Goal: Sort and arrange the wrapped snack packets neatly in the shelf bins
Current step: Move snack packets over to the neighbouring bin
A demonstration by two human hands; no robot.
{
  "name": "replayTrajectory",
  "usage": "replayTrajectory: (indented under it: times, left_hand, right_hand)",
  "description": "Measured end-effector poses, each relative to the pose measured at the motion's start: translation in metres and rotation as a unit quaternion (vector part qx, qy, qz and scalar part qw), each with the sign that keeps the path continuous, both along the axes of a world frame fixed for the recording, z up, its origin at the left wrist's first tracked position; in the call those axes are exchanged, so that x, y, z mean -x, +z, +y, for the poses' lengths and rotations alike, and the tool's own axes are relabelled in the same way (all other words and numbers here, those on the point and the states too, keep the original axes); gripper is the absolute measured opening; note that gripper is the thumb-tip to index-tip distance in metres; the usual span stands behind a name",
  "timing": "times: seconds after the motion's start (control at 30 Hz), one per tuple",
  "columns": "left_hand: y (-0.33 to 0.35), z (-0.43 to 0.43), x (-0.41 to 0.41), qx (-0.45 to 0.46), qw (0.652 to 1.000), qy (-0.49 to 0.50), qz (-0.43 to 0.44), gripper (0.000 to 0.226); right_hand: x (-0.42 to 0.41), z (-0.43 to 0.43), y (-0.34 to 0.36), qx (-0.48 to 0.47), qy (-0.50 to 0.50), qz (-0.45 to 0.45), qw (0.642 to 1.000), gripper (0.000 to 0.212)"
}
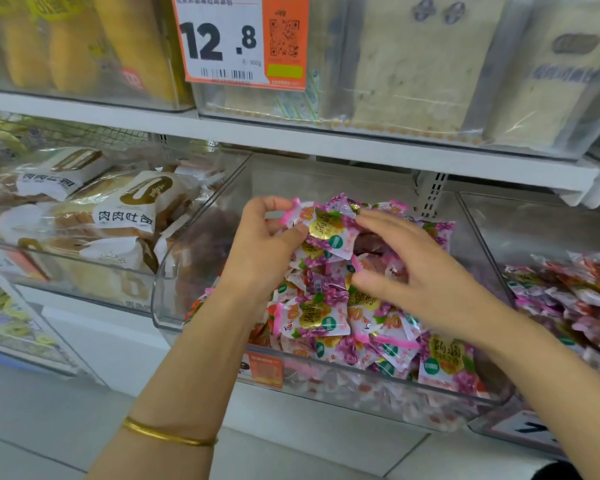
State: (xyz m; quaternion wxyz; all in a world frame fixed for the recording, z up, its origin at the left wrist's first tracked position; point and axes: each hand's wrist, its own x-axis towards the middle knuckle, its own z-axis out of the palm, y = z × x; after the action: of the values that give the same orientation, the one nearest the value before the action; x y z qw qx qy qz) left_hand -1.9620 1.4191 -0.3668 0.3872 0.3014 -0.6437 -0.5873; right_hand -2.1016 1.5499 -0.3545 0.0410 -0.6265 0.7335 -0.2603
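Two hands meet over the clear middle bin (160, 271): the left hand (271, 244) pinches one pink-and-white snack packet (326, 227) by its left end, its long axis running across toward the right hand (413, 271), whose loose, spread fingers touch the far end, gripping nothing. Just beneath lies the heaped pile of packets (323, 317) — the bread bin (84, 258) crowds the left.

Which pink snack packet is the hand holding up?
The pink-and-white wrapped snack packet with the gold label, pinched by the left hand. The other packets lie loose below it in the clear plastic bin.
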Motion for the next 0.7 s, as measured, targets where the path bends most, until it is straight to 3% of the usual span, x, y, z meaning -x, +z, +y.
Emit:
replayTrajectory:
  times: [0.13,0.23,0.3,0.5,0.7]
  left_hand:
    - [0.006,0.005,0.001,0.009,0.994,-0.110,0.006,0.036]
    - [0.007,0.008,0.002,-0.007,0.989,-0.142,0.029,0.042]
    - [0.006,0.008,0.002,-0.027,0.987,-0.153,0.032,0.051]
    - [0.006,0.012,0.001,-0.128,0.968,-0.166,0.136,0.044]
    - [0.008,0.020,0.006,-0.096,0.974,-0.168,0.117,0.037]
  right_hand:
    - [-0.007,-0.004,0.004,0.084,-0.028,-0.095,0.992,0.060]
    - [-0.009,-0.009,0.004,0.108,-0.009,-0.148,0.983,0.021]
    - [-0.005,-0.008,0.004,0.141,-0.025,-0.194,0.971,0.009]
    - [-0.002,-0.004,-0.001,0.145,-0.032,-0.263,0.953,0.015]
    - [0.005,0.008,0.008,0.074,0.039,-0.366,0.927,0.026]
